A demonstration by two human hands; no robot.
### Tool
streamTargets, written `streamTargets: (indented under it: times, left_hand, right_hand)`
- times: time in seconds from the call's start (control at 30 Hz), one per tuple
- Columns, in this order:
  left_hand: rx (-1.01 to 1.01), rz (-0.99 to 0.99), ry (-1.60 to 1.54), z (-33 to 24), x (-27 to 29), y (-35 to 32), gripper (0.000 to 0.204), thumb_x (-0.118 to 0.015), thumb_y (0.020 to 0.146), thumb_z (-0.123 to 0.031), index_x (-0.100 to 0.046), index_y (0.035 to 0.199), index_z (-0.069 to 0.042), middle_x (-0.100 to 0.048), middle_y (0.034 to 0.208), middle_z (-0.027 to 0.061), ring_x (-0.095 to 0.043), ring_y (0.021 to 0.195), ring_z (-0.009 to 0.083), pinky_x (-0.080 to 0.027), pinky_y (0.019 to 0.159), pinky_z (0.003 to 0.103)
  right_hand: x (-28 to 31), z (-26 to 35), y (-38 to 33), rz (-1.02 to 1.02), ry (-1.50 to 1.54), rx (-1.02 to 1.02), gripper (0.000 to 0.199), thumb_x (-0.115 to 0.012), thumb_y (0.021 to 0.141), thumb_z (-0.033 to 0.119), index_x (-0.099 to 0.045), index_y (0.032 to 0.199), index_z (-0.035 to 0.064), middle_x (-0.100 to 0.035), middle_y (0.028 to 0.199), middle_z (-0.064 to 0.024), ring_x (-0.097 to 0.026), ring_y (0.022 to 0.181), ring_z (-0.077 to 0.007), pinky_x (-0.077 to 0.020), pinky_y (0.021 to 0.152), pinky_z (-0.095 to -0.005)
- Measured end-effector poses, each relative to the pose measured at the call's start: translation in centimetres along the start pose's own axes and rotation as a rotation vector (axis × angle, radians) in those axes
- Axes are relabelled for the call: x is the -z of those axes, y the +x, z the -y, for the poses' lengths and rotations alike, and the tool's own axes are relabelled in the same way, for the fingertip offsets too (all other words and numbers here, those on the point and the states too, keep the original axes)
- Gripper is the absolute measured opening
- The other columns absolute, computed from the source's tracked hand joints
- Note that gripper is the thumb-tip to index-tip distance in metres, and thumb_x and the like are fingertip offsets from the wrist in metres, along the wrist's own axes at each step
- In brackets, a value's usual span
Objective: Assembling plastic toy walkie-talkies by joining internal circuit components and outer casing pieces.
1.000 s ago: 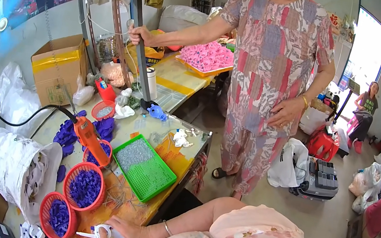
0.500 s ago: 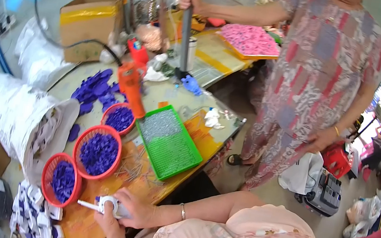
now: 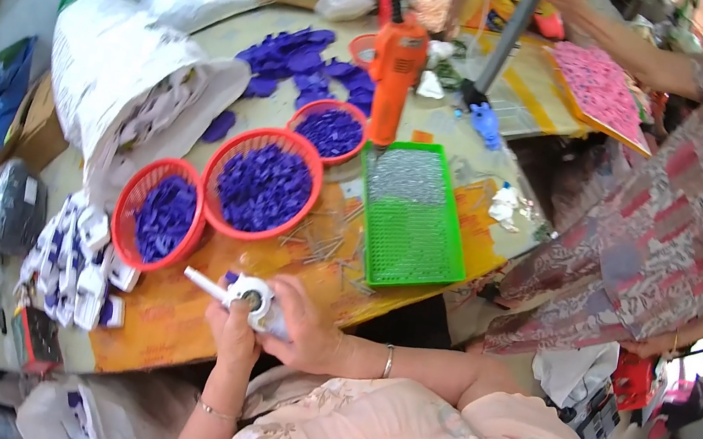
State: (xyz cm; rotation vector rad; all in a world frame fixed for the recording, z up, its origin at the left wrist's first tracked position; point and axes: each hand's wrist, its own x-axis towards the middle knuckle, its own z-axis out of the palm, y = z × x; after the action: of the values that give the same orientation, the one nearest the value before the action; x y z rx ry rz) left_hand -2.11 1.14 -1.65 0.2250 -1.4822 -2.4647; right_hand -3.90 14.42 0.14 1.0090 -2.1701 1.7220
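Observation:
My left hand [image 3: 230, 334] and my right hand [image 3: 308, 338] together hold a small white plastic part [image 3: 251, 294] with a thin spout pointing left, just above the near edge of the orange-topped table [image 3: 167, 319]. Just beyond my hands stand three red baskets of purple plastic pieces: a small one [image 3: 125, 205] at the left, a larger one [image 3: 268, 135] in the middle and another small one [image 3: 333, 107] farther back. A green tray [image 3: 413, 239] holding metal pins lies to the right of them. Loose pins [image 3: 324, 243] are scattered between the tray and my hands.
An orange power tool [image 3: 395, 69] stands behind the green tray. White parts [image 3: 75, 257] are piled at the table's left, beside an open white sack [image 3: 128, 80]. Loose purple pieces [image 3: 299, 57] lie farther back. Another person [image 3: 674, 236] in patterned clothes stands right, near a pink tray [image 3: 602, 85].
The view has tilted down and closer to the table. My hands have kept hold of the white part. The standing person has stayed at the right.

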Motion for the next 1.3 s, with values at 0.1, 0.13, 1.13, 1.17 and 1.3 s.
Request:
streamTargets:
  times: [0.1,0.13,1.13,1.17,1.3]
  left_hand:
    - [0.002,-0.043,0.064,-0.4,-0.5,-0.2,0.046,-0.066,0.079,-0.031,-0.052,0.111,-0.001,-0.058,0.095,0.0027,-0.058,0.082,0.0118,-0.049,0.072,0.026]
    - [-0.023,-0.026,0.102,0.0,-0.3,-0.2,0.059,-0.071,0.078,-0.046,-0.051,0.112,-0.001,-0.058,0.095,0.0027,-0.059,0.082,0.0119,-0.049,0.071,0.026]
    - [0.151,0.204,-0.213,-3.0,1.5,-1.4,0.054,-0.049,0.092,-0.011,-0.029,0.141,-0.004,-0.044,0.132,0.0112,-0.049,0.118,0.0236,-0.049,0.091,0.036]
    - [0.162,0.205,-0.210,-3.0,1.6,-1.4,0.053,-0.049,0.092,-0.011,-0.029,0.141,-0.003,-0.045,0.132,0.0123,-0.050,0.117,0.0242,-0.050,0.089,0.036]
    - [0.238,0.187,-0.223,-2.7,2.3,-1.4,0.050,-0.049,0.091,-0.008,-0.032,0.138,0.001,-0.047,0.129,0.0152,-0.055,0.112,0.0241,-0.054,0.082,0.034]
  right_hand:
    - [0.0,0.4,-0.3,-0.001,-0.029,-0.018,0.065,-0.070,0.071,0.007,-0.034,0.124,-0.0056,-0.040,0.117,-0.0253,-0.045,0.106,-0.0423,-0.0390,0.092,-0.0436]
    - [0.1,0.5,-0.3,0.012,-0.044,-0.027,0.066,-0.071,0.071,0.007,-0.034,0.124,-0.0051,-0.040,0.117,-0.0251,-0.045,0.106,-0.0421,-0.0391,0.093,-0.0436]
    - [0.8,-0.2,0.3,0.118,-0.002,-0.058,0.062,-0.069,0.068,0.005,-0.038,0.121,-0.0048,-0.046,0.113,-0.0217,-0.048,0.105,-0.0358,-0.0407,0.091,-0.0397]
    - [0.8,-0.2,0.3,0.098,-0.058,-0.027,0.063,-0.069,0.068,0.004,-0.038,0.122,-0.0049,-0.045,0.113,-0.0223,-0.048,0.105,-0.0367,-0.0411,0.091,-0.0404]
    - [0.7,-0.2,0.3,0.082,-0.109,0.015,0.063,-0.069,0.067,0.002,-0.037,0.122,-0.0049,-0.044,0.114,-0.0232,-0.049,0.103,-0.0385,-0.0428,0.089,-0.0415]
